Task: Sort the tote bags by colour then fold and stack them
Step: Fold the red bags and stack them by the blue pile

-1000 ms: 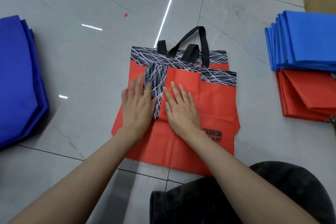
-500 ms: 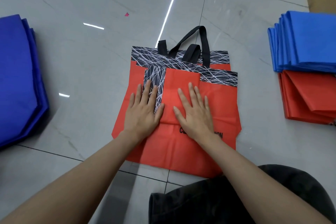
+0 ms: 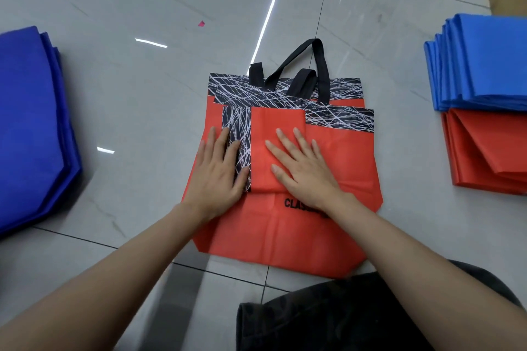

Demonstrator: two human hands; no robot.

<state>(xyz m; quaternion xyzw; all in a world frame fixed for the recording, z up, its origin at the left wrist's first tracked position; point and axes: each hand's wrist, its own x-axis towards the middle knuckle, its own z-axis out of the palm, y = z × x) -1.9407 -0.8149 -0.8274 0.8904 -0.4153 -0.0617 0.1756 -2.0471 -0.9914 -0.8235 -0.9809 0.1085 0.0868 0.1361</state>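
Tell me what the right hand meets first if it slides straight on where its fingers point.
The right hand, flat on the red bag, would first cross the patterned band, then likely the black handles.

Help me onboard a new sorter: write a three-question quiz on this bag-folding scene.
1. True or false: the left hand and right hand both lie flat on the red tote bag.
2. The bag's handles are: A black, B white, C blue.
3. Fill in: the pile on the person's left is ____.
Key: 1 true; 2 A; 3 blue.
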